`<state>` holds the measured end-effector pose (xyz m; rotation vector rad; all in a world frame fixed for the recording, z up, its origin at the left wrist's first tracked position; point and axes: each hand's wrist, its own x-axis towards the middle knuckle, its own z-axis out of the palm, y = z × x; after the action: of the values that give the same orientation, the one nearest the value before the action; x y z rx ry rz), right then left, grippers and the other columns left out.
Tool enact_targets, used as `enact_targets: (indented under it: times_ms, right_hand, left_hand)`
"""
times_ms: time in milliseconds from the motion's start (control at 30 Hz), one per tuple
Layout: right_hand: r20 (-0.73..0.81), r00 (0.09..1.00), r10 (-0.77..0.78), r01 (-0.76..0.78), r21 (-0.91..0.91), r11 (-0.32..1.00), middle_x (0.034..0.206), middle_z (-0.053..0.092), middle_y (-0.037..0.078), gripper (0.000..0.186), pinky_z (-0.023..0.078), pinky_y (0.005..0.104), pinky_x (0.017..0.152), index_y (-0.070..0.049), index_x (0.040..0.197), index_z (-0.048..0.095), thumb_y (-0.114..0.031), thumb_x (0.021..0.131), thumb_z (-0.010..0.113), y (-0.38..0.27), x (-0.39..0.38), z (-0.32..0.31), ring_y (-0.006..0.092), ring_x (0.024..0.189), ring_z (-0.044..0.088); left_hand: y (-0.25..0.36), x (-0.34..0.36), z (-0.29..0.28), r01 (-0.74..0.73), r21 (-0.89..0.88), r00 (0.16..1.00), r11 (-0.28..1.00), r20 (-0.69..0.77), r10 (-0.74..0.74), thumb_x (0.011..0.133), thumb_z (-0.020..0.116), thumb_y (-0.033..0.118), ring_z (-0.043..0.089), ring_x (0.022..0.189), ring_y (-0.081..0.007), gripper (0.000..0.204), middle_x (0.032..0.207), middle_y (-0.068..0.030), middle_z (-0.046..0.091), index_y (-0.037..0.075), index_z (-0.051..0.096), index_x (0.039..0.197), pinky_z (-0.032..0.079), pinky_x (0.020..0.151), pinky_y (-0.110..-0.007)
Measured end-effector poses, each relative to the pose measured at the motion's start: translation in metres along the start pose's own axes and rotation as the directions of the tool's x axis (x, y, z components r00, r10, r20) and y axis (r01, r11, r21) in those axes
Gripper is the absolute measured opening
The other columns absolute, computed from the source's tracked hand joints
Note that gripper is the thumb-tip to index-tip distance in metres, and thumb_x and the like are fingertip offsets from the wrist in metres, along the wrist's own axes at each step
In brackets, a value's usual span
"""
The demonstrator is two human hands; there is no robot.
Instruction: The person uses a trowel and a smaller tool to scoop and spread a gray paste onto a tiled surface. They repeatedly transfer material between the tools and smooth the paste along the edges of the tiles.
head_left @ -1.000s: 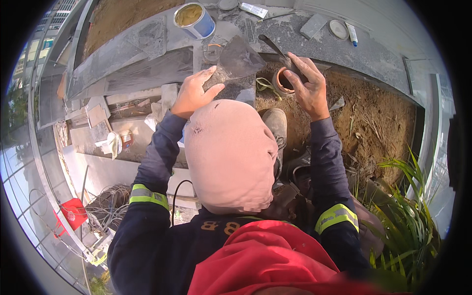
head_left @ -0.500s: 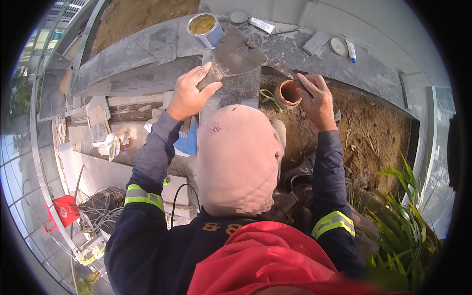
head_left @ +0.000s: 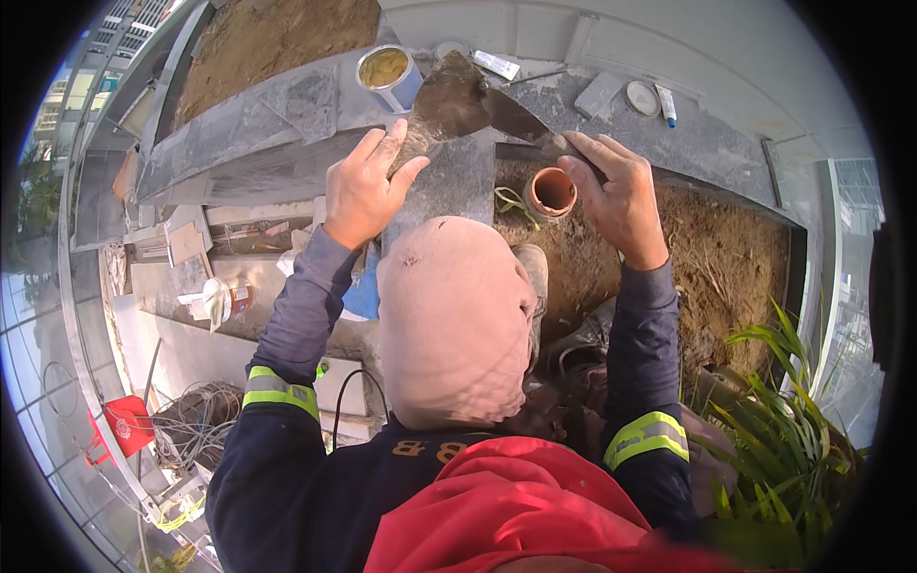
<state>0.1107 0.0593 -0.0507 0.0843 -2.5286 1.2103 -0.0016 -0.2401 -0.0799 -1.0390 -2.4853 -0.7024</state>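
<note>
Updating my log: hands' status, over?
Left hand holding dark, flat plate. Right hand gripping dark, flat-bladed scraper, overlapping plate in view. Possible obstruction: hollow orange cylinder nearby.

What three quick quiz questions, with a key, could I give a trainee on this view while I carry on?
1. True or false: the short, round, hollow orange-brown cylinder is nearer to the right hand than to the left hand.

2. What does the left hand hold?
A) a red brush
B) a thin, dark, flat piece
C) a green hose

3. Fill in the colour: the round, open, white-and-blue can contains ____ paste.

Key:
1. True
2. B
3. Yellowish-tan
</note>
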Motion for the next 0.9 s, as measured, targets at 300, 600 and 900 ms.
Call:
enact_targets:
  times_ms: [300,600,900]
  right_hand:
    - [-0.139,0.990,0.019,-0.027,-0.056,0.998,0.093,0.072,0.020,0.025,0.053,0.0322,0.070,0.008,0.113,0.072,-0.009,0.094,0.072,0.014,-0.010,0.026,0.0277,0.075,0.070]
    - [0.354,0.648,0.674,-0.628,0.749,0.210,0.078,0.060,0.001,0.035,0.038,0.0244,0.045,-0.001,0.103,0.062,-0.035,0.098,0.071,0.065,-0.059,0.107,0.0085,0.051,0.050]
    - [0.339,0.498,0.798,-0.719,0.676,0.162,0.110,0.072,0.014,0.044,0.050,0.0280,0.054,0.007,0.129,0.062,-0.030,0.105,0.055,0.087,-0.088,0.172,0.0152,0.076,0.064]
  left_hand:
    - [-0.006,-0.012,0.001,-0.162,0.098,0.986,0.982,-0.028,0.166,0.081,0.085,0.015,0.063,0.066,-0.0315,0.049,0.087,-0.0136,0.063,-0.002,0.066,0.124,0.051,0.058,-0.036]
    - [-0.044,-0.104,0.082,0.467,-0.203,0.854,0.860,-0.148,-0.499,0.090,0.078,0.027,0.068,0.111,-0.0401,0.060,0.124,-0.0276,0.067,-0.010,0.060,0.134,0.054,0.093,-0.042]
    - [-0.042,-0.187,0.148,0.792,-0.089,0.610,0.604,0.062,-0.790,0.103,0.060,0.040,0.065,0.089,-0.0241,0.066,0.108,-0.0170,0.067,0.000,0.043,0.153,0.052,0.076,-0.035]
